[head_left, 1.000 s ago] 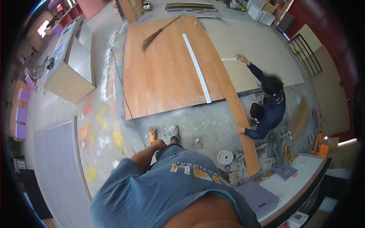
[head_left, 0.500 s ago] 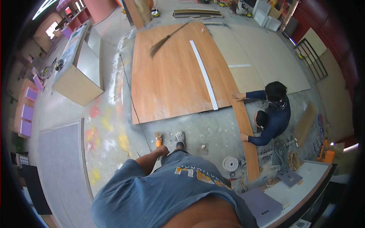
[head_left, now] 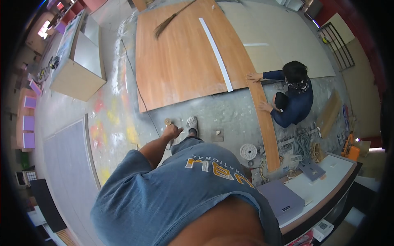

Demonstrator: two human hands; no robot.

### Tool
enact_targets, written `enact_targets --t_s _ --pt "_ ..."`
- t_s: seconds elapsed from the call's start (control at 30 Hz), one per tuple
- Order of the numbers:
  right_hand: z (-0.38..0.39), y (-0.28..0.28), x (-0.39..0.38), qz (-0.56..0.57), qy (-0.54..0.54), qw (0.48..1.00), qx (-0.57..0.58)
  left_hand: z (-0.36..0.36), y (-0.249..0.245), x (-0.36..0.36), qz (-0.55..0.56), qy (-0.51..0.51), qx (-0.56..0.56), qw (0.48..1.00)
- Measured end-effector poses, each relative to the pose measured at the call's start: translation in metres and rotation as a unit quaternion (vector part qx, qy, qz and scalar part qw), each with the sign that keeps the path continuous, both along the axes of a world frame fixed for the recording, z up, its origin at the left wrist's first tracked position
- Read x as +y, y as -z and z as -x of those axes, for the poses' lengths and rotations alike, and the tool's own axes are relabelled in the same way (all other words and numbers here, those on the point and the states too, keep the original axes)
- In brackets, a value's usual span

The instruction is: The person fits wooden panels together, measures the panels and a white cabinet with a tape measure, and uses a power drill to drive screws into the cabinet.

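Note:
My left hand (head_left: 172,130) hangs low in front of my body with its fingers curled; I cannot make out whether anything is in them. Just beyond it shows the round disc (head_left: 167,121) of a tool that looks like an orange angle grinder, its body mostly hidden behind the hand. A dark cord (head_left: 139,92) runs over the floor towards this spot. My right hand is out of view. To the right, a crouching co-worker (head_left: 301,96) has both hands on a long wood-grain strip (head_left: 262,127), whose far end meets the large wood-grain panel (head_left: 176,61).
A broom (head_left: 168,24) and a white strip (head_left: 215,53) lie on the large panel. Pale boards (head_left: 287,49) lie beyond it. Left stands a cabinet (head_left: 78,82). A white spool (head_left: 248,151), coiled hose (head_left: 302,145) and a white-topped counter (head_left: 332,172) are at right.
The view has tilted, so the floor sits higher in frame. My left hand now covers more of the orange tool. The co-worker's nearer hand has slid farther up the strip.

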State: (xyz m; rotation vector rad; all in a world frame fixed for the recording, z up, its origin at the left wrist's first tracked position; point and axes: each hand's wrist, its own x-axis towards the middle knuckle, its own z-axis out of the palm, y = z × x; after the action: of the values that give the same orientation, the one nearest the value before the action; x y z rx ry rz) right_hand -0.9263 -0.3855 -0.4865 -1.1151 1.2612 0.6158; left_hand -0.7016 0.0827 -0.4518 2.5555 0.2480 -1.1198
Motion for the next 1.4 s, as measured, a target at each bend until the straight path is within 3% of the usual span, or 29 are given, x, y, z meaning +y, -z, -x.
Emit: enact_targets --t_s 0.03,0.07,0.1,0.13,0.2,0.27,0.37,0.53,0.6,0.63,0.7,0.83,0.9,0.93,1.0,1.03,1.1,1.13,1.17,1.2,1.23,1.3,1.33,1.4 --pt "0.004 0.001 0.001 0.016 -0.05 0.999 -0.013 -0.001 -0.005 -0.002 0.001 -0.002 0.006 1.0" --pt "0.005 -0.002 0.003 0.089 -0.252 0.962 -0.063 0.001 -0.008 -0.004 0.005 0.045 0.038 0.998" --pt "0.007 -0.008 0.003 0.202 -0.462 0.855 -0.122 0.003 -0.012 -0.004 0.01 0.093 0.07 0.993" --pt "0.007 -0.014 0.004 0.249 -0.543 0.787 -0.156 0.006 -0.015 -0.004 0.012 0.091 0.076 0.993" --pt "0.003 -0.019 0.002 0.252 -0.551 0.78 -0.16 0.005 -0.014 -0.002 -0.001 0.123 0.025 0.992" --pt "0.0 -0.022 0.001 0.238 -0.536 0.795 -0.153 0.013 0.035 0.012 0.029 0.139 0.079 0.987" --pt "0.002 -0.02 -0.001 0.222 -0.521 0.809 -0.159 0.011 0.0 0.006 0.049 0.146 0.078 0.985" --pt "0.003 -0.017 0.003 0.187 -0.473 0.84 -0.19 0.023 0.006 0.007 0.034 0.175 0.117 0.977" --pt "0.002 -0.015 0.003 0.168 -0.447 0.852 -0.214 0.042 0.046 0.018 0.026 0.135 0.113 0.984" --pt "0.003 -0.01 0.001 0.159 -0.432 0.86 -0.221 0.029 0.0 0.005 0.03 0.046 0.12 0.991" --pt "0.006 0.001 -0.002 0.153 -0.42 0.866 -0.225 0.033 0.018 0.012 0.03 0.055 0.127 0.99" --pt "-0.007 -0.007 0.003 0.179 -0.423 0.876 -0.147 0.027 0.004 0.007 0.023 0.021 0.131 0.991" --pt "-0.035 -0.047 0.016 0.08 -0.269 0.959 0.042 0.022 0.001 0.005 0.042 0.074 0.125 0.989" --pt "-0.032 -0.044 0.013 0.082 -0.268 0.959 0.043 0.021 -0.002 0.002 0.044 0.075 0.125 0.988" --pt "-0.027 -0.036 0.007 0.154 -0.413 0.897 -0.02 0.019 -0.007 -0.005 0.046 0.134 0.082 0.986" --pt "-0.024 -0.032 0.008 0.155 -0.413 0.897 -0.02 0.02 -0.006 -0.004 0.046 0.134 0.082 0.986" --pt "-0.016 -0.024 0.01 0.051 -0.214 0.975 -0.023 0.02 -0.003 0.0 0.053 0.128 0.112 0.984" --pt "-0.008 -0.015 0.006 0.052 -0.213 0.975 -0.023 0.021 0.003 0.002 0.054 0.128 0.112 0.984" --pt "0.0 -0.007 -0.001 0.178 -0.44 0.875 -0.099 0.024 0.01 0.004 0.042 0.094 0.118 0.988" --pt "0.007 0.002 -0.007 0.289 -0.63 0.701 -0.167 0.026 0.018 0.005 0.031 0.059 0.124 0.99" --pt "0.005 -0.001 -0.006 0.289 -0.63 0.701 -0.166 0.025 0.016 0.005 0.031 0.059 0.124 0.99" --pt "0.0 -0.007 -0.007 0.277 -0.655 0.687 -0.149 0.022 0.011 0.003 0.048 0.199 0.091 0.975" --pt "-0.005 -0.016 -0.005 0.278 -0.655 0.687 -0.149 0.022 0.012 0.002 0.049 0.2 0.091 0.974" --pt "-0.012 -0.032 -0.002 0.266 -0.657 0.691 -0.138 0.023 0.016 0.001 0.03 0.05 0.127 0.99"
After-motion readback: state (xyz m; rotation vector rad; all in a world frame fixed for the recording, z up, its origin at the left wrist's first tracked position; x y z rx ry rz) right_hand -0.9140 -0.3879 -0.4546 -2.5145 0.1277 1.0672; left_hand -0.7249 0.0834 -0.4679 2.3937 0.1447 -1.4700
